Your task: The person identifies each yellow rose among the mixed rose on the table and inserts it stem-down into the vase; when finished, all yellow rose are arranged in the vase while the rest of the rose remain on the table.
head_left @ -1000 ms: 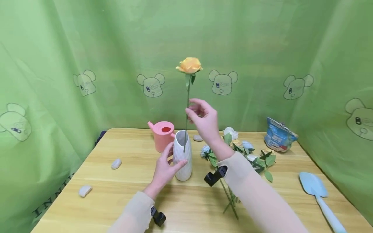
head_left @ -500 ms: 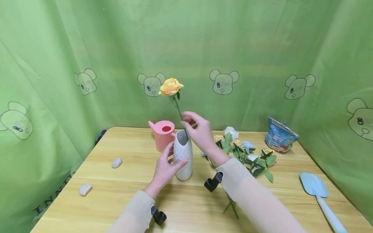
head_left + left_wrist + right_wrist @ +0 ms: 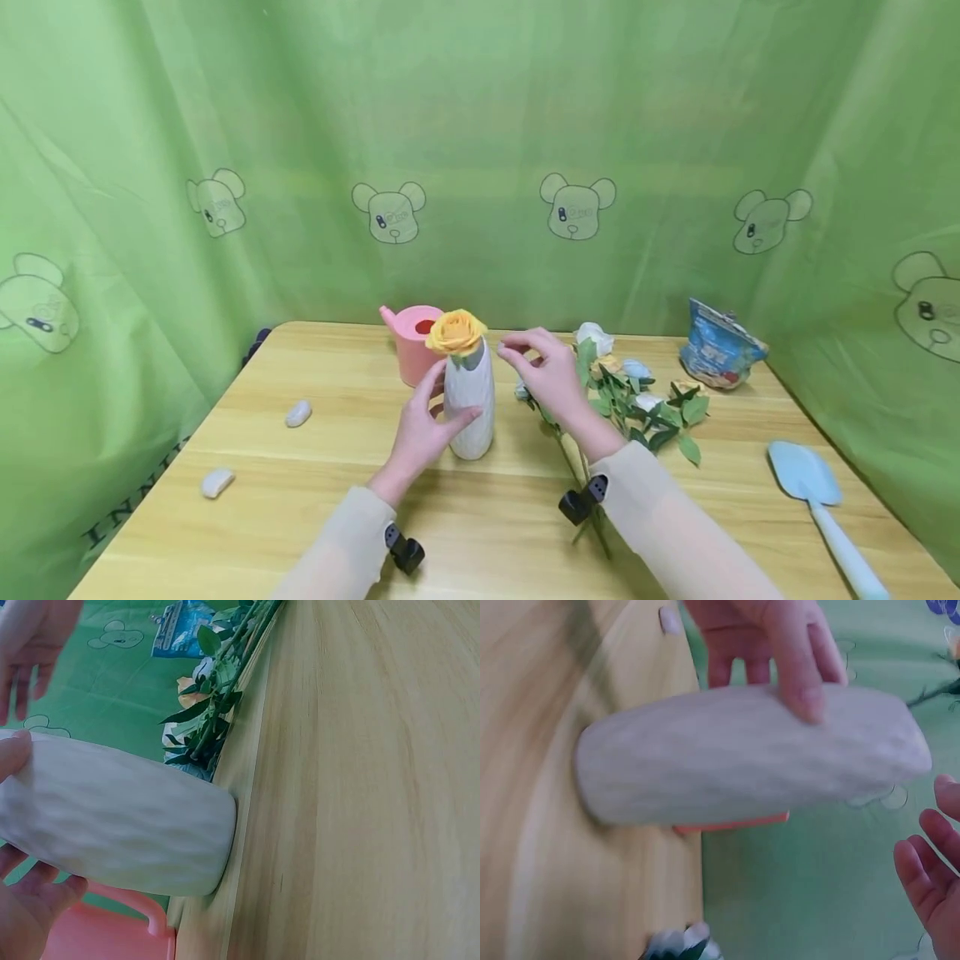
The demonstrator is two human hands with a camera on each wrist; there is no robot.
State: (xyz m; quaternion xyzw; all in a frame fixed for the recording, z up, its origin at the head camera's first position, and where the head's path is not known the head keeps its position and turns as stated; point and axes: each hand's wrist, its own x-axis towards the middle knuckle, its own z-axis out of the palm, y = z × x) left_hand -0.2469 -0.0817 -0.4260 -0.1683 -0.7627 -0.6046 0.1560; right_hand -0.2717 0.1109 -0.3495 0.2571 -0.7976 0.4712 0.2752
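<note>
A white textured vase [image 3: 470, 421] stands upright on the wooden table. My left hand [image 3: 417, 429] holds it round the side, thumb in front and fingers behind; the left wrist view shows fingertips on both sides of the vase [image 3: 127, 817]. One yellow-orange artificial rose [image 3: 456, 332] leans out of the vase's mouth, its bloom just above the rim and its lower stem hidden inside. To the right of the rim hovers my right hand [image 3: 551, 375], apart from vase and rose. Nothing sits between its loosely bent fingers, as the right wrist view shows [image 3: 937, 877].
A pink watering can [image 3: 412, 358] stands close behind the vase. Right of it lie several white, blue and yellow artificial roses [image 3: 637, 400]. Farther right are a blue snack bag [image 3: 720, 346] and a light blue shovel [image 3: 806, 477]. Pale stones [image 3: 298, 413] lie at left.
The rose has gone down into the vase and tipped left. My right hand has let go of its stem and drawn back to the right. My left hand keeps its hold on the vase.
</note>
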